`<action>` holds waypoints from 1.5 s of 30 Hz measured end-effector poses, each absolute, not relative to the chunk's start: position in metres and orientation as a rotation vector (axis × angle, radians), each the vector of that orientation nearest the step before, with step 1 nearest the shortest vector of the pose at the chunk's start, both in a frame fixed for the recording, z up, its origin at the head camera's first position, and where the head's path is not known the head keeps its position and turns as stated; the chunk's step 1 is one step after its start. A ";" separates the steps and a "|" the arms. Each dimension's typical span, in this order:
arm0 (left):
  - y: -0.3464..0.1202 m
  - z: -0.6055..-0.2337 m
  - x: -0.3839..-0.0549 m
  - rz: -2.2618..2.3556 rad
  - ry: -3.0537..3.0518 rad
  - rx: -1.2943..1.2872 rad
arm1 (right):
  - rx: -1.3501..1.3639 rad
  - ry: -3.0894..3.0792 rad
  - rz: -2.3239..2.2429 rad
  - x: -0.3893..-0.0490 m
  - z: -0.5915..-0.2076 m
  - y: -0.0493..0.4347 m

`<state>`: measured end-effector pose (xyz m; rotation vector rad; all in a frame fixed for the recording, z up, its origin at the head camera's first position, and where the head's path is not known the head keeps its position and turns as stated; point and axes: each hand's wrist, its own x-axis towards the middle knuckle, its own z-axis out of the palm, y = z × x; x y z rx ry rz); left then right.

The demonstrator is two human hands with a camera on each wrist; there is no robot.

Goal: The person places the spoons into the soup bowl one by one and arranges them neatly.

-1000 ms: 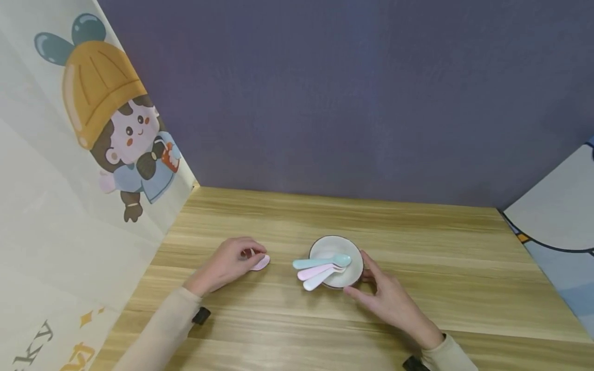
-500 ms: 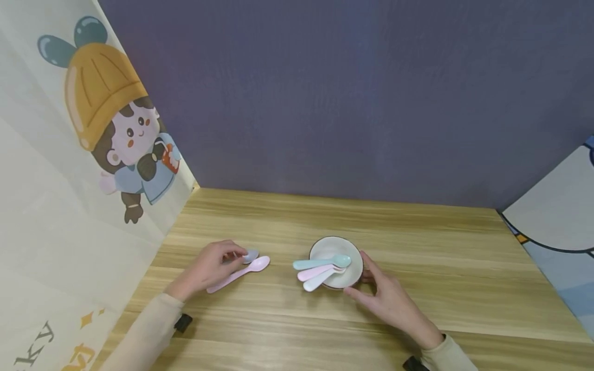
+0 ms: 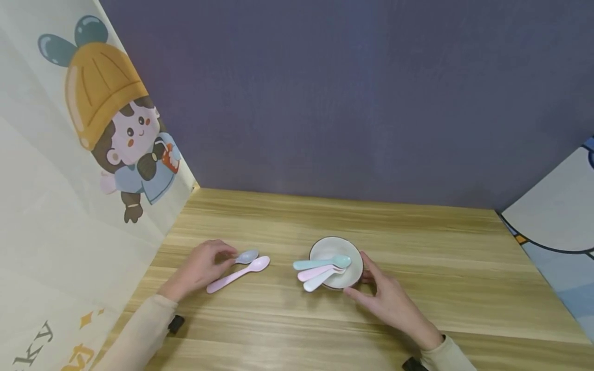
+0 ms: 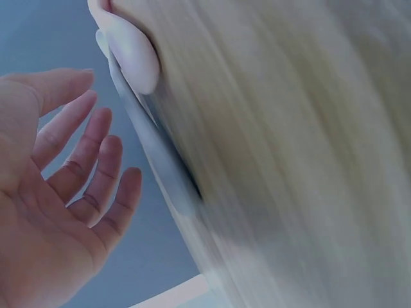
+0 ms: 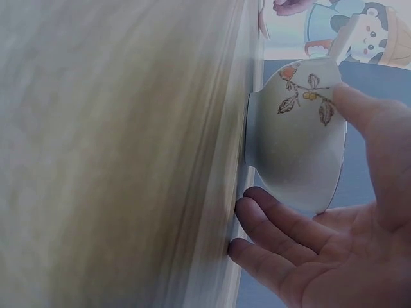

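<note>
A white bowl (image 3: 350,278) with a dark rim stands on the table. My right hand (image 3: 387,299) holds it from the right, thumb at the rim and fingers round the side; the right wrist view shows a flower pattern on the bowl (image 5: 302,141). A light blue spoon (image 3: 320,262), a pink spoon (image 3: 315,272) and a white spoon (image 3: 317,281) lie across it, handles leftward over the rim. At left, a pink spoon (image 3: 238,274) and a greyish-lavender spoon (image 3: 248,256) lie on the table. Beside the lavender one, my left hand (image 4: 70,173) has loosely spread fingers, nothing between them.
The wood-grain table (image 3: 278,330) meets a dark blue-grey wall panel (image 3: 301,103) at the back. A pale panel with a cartoon figure (image 3: 134,134) borders it on the left, and another printed panel (image 3: 557,206) on the right.
My left hand has let go of the lavender spoon and drawn back leftward, uncovering both spoons on the table. My right hand and the bowl have stayed in place.
</note>
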<state>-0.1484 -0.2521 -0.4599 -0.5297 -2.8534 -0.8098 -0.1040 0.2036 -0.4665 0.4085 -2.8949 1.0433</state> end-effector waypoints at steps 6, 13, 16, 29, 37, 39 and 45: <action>-0.261 -0.462 -0.148 -0.762 -2.932 -0.483 | 0.411 -2.893 1.041 -0.105 -0.467 0.204; -0.267 -0.460 -0.148 -0.760 -3.027 -0.450 | 0.423 -2.878 1.039 -0.104 -0.468 0.204; -0.269 -0.460 -0.147 -0.750 -3.052 -0.437 | 0.421 -2.876 1.043 -0.104 -0.468 0.204; -0.274 -0.461 -0.144 -0.716 -3.054 -0.454 | 0.410 -2.885 1.063 -0.104 -0.468 0.203; -0.276 -0.462 -0.144 -0.720 -3.039 -0.463 | 0.398 -2.891 1.073 -0.104 -0.468 0.203; -0.277 -0.461 -0.144 -0.728 -3.031 -0.466 | 0.396 -2.893 1.072 -0.104 -0.468 0.203; -0.277 -0.460 -0.145 -0.741 -3.026 -0.478 | 0.387 -2.902 1.064 -0.104 -0.468 0.203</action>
